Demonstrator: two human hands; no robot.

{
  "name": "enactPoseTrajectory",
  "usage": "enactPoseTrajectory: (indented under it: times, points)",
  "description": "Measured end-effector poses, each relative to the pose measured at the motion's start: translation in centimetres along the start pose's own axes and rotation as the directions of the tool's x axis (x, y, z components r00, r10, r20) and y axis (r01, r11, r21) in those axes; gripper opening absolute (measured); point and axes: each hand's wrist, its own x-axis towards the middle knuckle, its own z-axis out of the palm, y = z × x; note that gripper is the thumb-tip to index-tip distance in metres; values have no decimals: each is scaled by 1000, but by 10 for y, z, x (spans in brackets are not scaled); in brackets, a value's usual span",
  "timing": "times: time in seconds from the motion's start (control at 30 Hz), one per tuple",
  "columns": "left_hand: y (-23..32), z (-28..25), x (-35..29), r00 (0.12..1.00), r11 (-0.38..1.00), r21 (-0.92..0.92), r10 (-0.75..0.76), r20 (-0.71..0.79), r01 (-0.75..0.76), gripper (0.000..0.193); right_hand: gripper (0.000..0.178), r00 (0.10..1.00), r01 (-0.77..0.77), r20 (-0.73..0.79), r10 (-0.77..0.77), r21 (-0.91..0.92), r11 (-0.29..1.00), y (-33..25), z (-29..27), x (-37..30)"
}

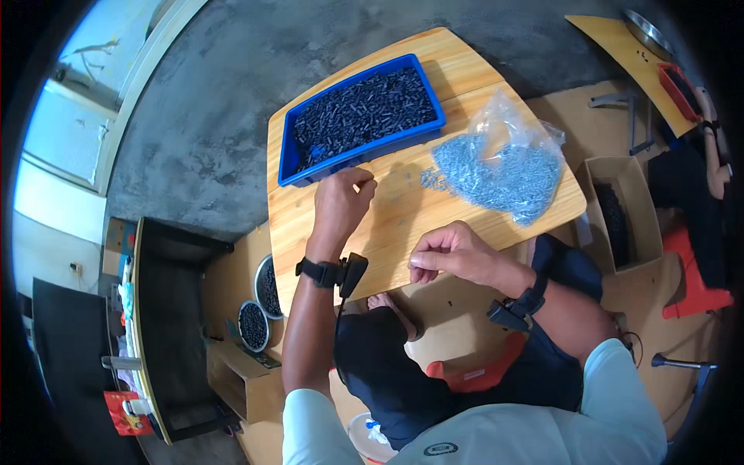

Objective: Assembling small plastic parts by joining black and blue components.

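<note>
My left hand [342, 203] is just in front of the near rim of a blue plastic tray [362, 154]. Its fingers are curled in, and anything inside them is hidden. Small dark cylindrical pieces [364, 115] fill the tray. Over the table's near edge, my right hand [456, 254] has thumb and fingers pinched together; whatever they may hold is too small to make out. Beyond it, on the right of the wooden table [403, 203], lies an opened clear plastic bag [500, 116] with many small silvery metal parts [504, 174], some spilling out at its left side.
Two metal bowls [253, 325] of dark pieces stand on the floor at left, beside a cardboard box [240, 380] and a black shelf [182, 310]. Right of the table is an open cardboard box [624, 213]. Another person's arm [711, 143] reaches a red tray [679, 91] at far right.
</note>
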Motion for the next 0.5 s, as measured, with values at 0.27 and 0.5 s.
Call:
enactPoseTrajectory:
  times: [0.27,0.5]
  points:
    - [-2,48,35,993,985,172,-46,112,27,15,20,997,-36,-68,39,36,999,-6,-19,-12]
    - [-5,55,39,992,941,324,69,110,-101,13,21,993,-60,-95,63,29,998,-9,-22,-14]
